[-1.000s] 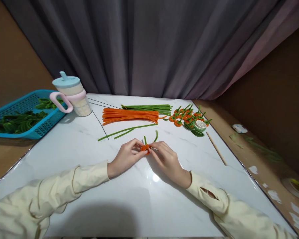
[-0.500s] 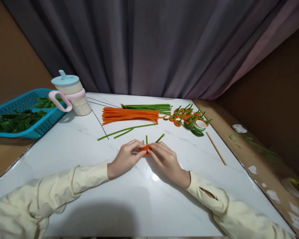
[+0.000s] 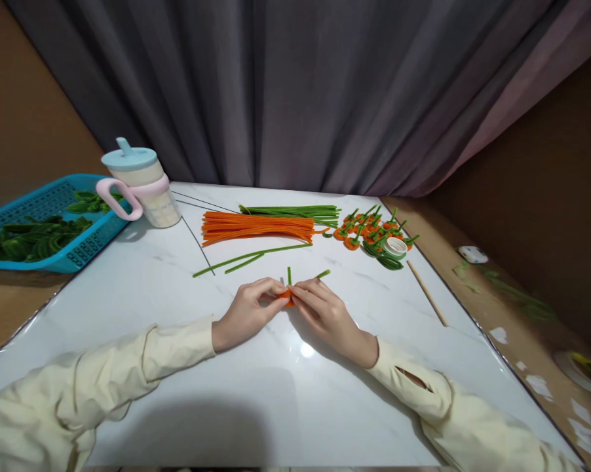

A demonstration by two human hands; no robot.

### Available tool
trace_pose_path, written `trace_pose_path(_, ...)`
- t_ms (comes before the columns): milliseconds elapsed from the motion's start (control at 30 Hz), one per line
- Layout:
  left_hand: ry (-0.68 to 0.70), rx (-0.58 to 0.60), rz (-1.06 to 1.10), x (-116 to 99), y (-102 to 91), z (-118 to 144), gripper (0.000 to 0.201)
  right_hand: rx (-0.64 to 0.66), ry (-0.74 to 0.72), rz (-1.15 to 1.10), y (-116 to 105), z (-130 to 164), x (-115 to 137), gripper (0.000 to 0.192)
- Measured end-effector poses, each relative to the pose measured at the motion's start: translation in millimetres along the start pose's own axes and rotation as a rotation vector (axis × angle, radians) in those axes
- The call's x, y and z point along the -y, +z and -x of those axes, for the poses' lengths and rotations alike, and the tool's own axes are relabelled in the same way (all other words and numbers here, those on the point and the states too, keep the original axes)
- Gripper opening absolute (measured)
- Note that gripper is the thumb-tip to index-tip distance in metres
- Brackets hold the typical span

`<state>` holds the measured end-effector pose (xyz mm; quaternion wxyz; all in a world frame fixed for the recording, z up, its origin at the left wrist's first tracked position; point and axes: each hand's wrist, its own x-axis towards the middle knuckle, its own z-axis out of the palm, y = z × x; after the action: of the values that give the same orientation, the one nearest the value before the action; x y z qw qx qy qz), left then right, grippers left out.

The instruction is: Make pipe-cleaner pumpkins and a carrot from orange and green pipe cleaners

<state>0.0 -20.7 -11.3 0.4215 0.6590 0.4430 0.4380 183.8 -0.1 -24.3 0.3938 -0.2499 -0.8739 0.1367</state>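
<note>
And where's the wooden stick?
In the head view, the stick lies toward the right side of the white table, just below the green loops and to the right of the right hand.

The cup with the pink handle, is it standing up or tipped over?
Upright: the cup stands on the table, its blue lid on top.

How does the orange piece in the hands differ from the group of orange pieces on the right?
The held piece is pinched between the left hand and right hand; the group rests on the table. The held piece is single, while the group has many. The hands hide much of the held piece, but not the group. Both show orange with green strips sticking out.
</note>
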Motion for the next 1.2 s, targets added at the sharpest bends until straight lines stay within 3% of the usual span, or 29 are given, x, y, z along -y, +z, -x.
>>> trace_pose_path(400, -0.173, -0.025, 0.195, -4, -1.5, -5, 0.019, -0.1, 0.168, -0.098, -3, -6, 6, 0.021)
trace_pose_path(600, -0.175, -0.094, 0.279, 1, -0.1, -4, 0.019, -0.099, 0.203, -0.137, -4, -7, 9, 0.022)
trace_pose_path(900, -0.131, 0.011, 0.223, -1, 0.9, -6, 0.014, -0.093, 0.165, -0.127, -3, -5, 6, 0.021)
trace_pose_path(1200, -0.166, -0.008, 0.249, 1, -1.8, -11, 0.016, -0.136, 0.245, -0.181, -5, -8, 8, 0.022)
